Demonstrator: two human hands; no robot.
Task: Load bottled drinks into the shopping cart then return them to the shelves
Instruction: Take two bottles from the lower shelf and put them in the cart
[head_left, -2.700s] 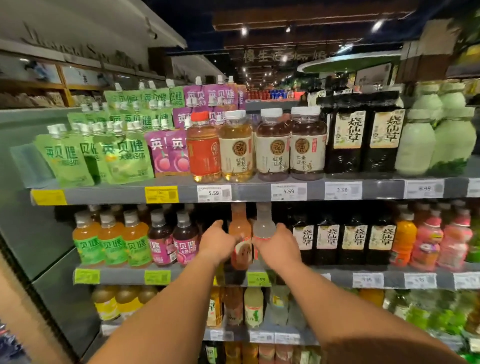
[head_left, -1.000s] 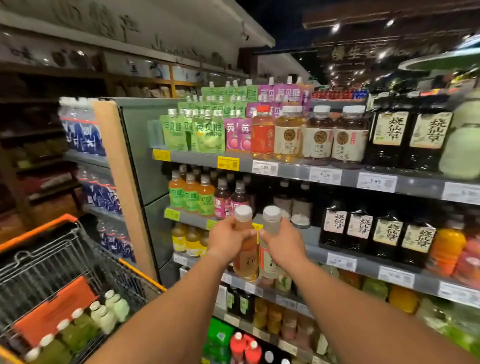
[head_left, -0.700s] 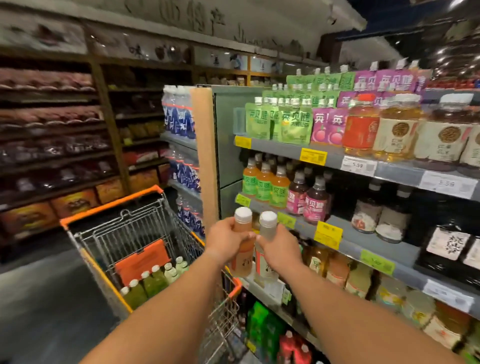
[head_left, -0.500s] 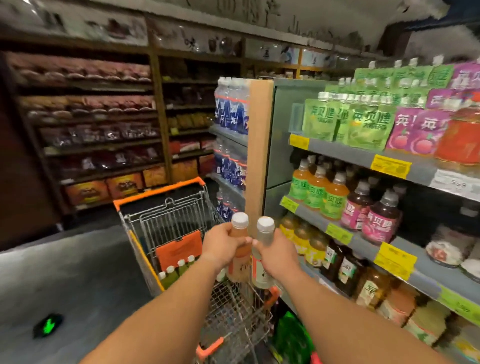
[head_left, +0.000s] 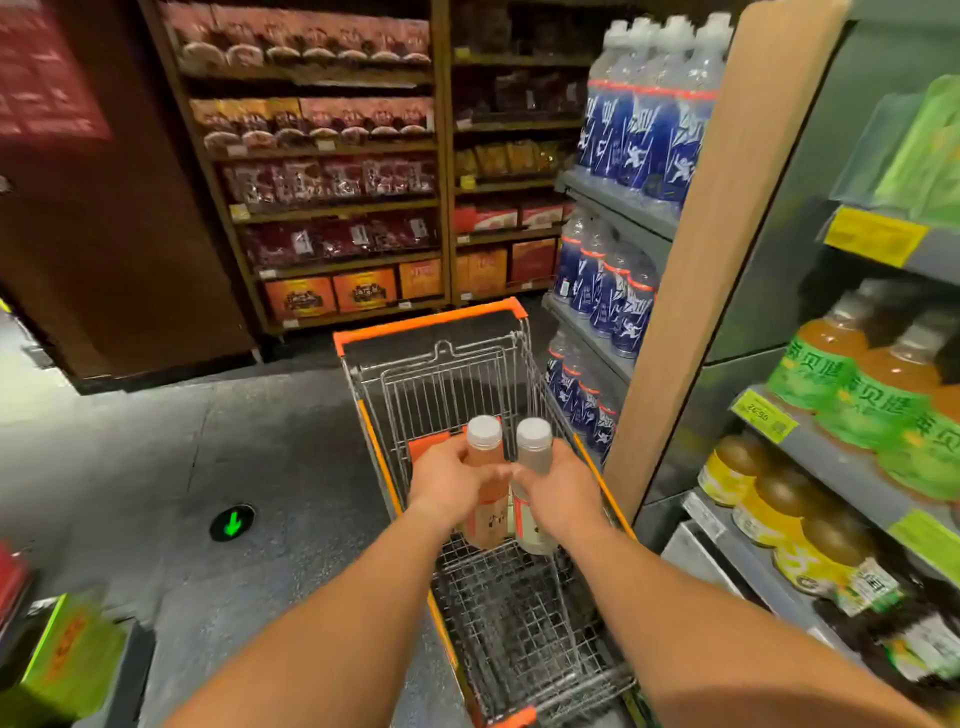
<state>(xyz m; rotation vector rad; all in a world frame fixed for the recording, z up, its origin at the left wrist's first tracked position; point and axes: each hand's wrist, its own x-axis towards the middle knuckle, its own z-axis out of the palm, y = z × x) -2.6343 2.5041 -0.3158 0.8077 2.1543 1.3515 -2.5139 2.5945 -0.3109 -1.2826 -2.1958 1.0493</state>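
The left hand (head_left: 451, 480) grips the orange bottle (head_left: 485, 488); beside it, the right hand (head_left: 563, 491) grips the pale bottle (head_left: 534, 486). Both 2 hang over the cart (head_left: 431, 325). Likely rigid, smooth, moderately heavy; mid-body holds suit them.

A single wide-angle camera, worn on the person's head, looks forward and steeply down along both outstretched forearms. It sits close above the shopping cart (head_left: 470, 358), whose wire basket fills the lower middle of the frame, seen from the handle end. The drink shelves (head_left: 857, 441) run down the right edge, very near and bent by the lens; the aisle floor (head_left: 171, 457) takes the left, with darker shelving (head_left: 332, 208) farther ahead. The frame's edges look smeared, perhaps from head motion. No second view shares the scene.
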